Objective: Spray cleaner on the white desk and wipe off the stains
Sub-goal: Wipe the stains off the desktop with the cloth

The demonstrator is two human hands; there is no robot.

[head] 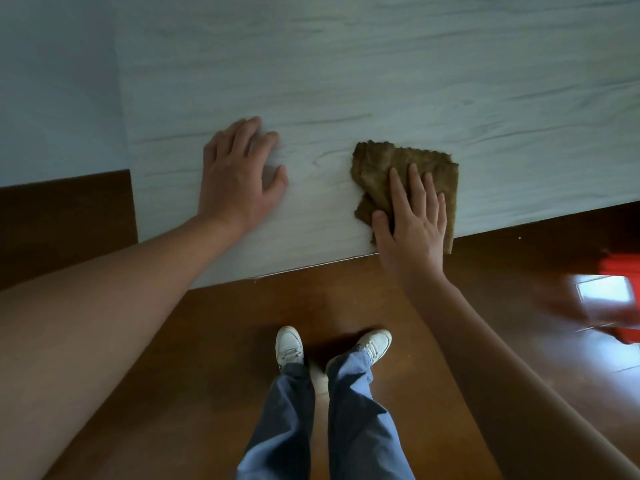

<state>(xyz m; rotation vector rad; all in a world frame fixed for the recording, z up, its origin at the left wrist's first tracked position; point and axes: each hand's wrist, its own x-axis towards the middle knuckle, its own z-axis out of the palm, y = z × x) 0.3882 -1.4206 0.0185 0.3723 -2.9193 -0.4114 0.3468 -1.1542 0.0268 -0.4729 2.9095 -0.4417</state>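
The white desk [346, 81] with faint wood grain fills the upper part of the head view. A folded brown cloth [398, 164] lies near the desk's front edge, one corner hanging over it. My right hand [412, 220] presses flat on the cloth with straight fingers. My left hand [239, 174] rests palm down on the bare desk to the left of the cloth, fingers spread. No spray bottle is in view. I cannot make out any stains on the surface.
Below the desk edge is a dark brown wooden floor [346, 299], where my legs in blue trousers and white shoes [289, 344] stand. A red object [620, 271] shows blurred at the right edge. A pale wall [52, 81] is on the left.
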